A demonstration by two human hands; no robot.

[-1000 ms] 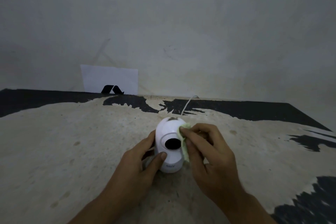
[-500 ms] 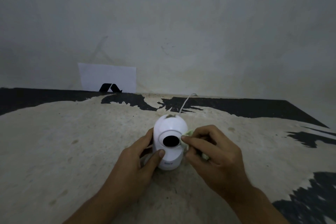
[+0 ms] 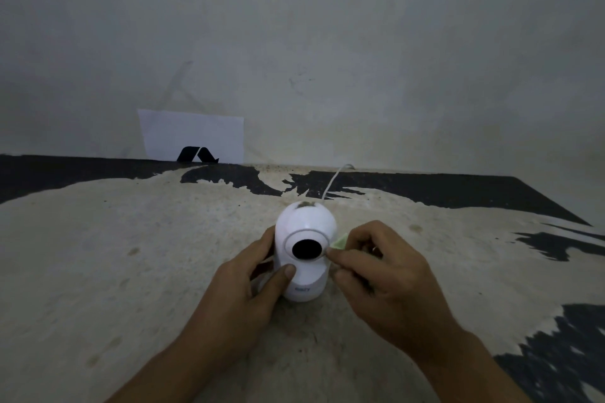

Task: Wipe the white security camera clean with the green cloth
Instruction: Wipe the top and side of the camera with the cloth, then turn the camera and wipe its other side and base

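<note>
Flanking one white camera (image 3: 306, 247), two hands (image 3: 239, 301) (image 3: 389, 278) pinch one green cloth (image 3: 340, 243).

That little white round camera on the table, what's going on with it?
A person is cleaning it. The left hand steadies the white dome-shaped security camera, thumb pressed on its front, while it stands upright on the worn beige and black table. The right hand pinches a small pale green cloth against the camera's right side, beside the black lens. A dirty speck sits on top of the dome, not yet wiped. A thin white cable runs from behind the camera toward the wall.
</note>
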